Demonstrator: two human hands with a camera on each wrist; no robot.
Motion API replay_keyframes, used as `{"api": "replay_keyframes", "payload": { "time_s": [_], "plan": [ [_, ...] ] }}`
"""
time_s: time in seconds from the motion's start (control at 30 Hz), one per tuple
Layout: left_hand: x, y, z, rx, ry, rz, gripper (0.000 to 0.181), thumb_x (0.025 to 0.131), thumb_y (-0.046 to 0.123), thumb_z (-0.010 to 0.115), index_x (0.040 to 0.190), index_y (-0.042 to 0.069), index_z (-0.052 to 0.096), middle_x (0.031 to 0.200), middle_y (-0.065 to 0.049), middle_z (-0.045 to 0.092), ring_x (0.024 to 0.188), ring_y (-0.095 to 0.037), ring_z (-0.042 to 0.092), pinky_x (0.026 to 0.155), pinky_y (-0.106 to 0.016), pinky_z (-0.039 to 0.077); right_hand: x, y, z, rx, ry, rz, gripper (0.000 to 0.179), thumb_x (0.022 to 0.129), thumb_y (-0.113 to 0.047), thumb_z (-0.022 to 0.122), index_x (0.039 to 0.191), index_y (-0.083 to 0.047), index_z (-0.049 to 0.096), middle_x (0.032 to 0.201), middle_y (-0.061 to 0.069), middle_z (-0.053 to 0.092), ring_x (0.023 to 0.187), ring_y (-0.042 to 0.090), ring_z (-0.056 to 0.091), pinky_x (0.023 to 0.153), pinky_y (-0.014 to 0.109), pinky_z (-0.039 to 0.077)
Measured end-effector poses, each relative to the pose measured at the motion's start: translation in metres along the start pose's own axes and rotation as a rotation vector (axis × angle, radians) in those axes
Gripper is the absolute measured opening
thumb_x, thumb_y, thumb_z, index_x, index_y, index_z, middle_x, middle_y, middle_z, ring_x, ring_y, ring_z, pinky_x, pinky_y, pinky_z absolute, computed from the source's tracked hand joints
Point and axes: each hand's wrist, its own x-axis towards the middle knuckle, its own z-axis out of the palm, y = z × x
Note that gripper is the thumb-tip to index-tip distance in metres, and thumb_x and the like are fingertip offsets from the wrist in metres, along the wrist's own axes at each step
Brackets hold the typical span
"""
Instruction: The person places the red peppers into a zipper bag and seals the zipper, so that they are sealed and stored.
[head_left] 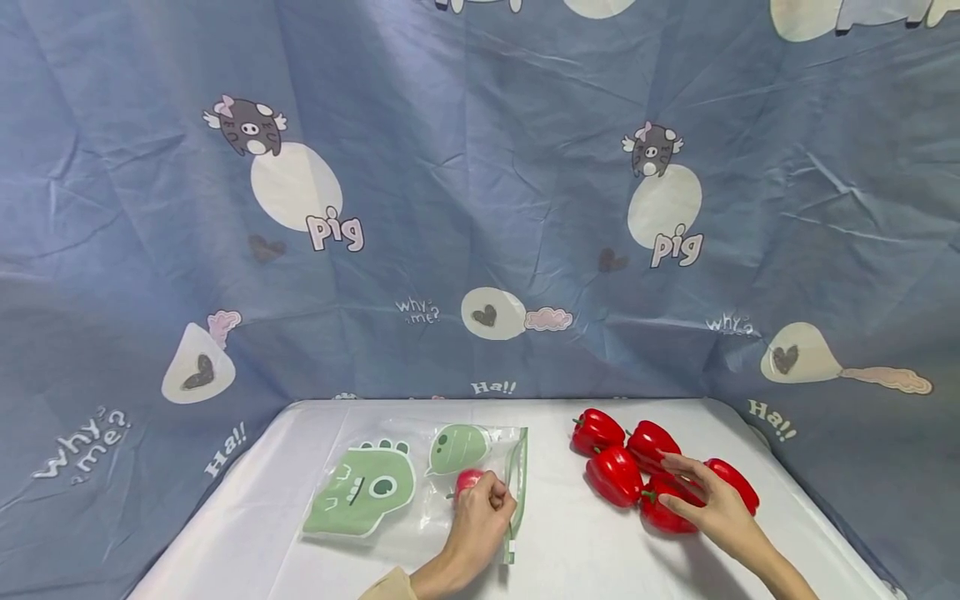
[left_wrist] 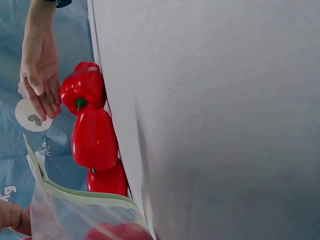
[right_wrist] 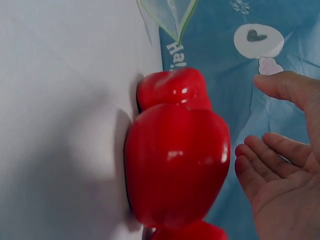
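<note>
My left hand pinches the bag near its mouth. I hold my right hand, the nearer one, spread wide above the front red pepper on the table; its stem end faces the bag.

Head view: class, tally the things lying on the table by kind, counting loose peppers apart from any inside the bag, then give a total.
Loose peppers: 5
Bagged pepper: 1
Bag: 1
Total: 7
</note>
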Motion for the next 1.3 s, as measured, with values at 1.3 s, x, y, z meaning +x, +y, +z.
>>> {"api": "replay_keyframes", "payload": {
  "time_s": [1.3],
  "plan": [
    [0.001,-0.002,0.000,-0.025,-0.017,0.003,0.014,0.078,0.002,0.061,0.072,0.014,0.057,0.060,0.010,0.056,0.055,0.003,0.048,0.054,-0.016,0.043,-0.003,0.026,-0.014,0.018,-0.078,0.123,0.072,0.078,-0.024,0.078,0.137,0.003,0.045,0.138,0.023,0.051,0.119,0.008,0.056,0.087,0.013,0.047]
  ]
}}
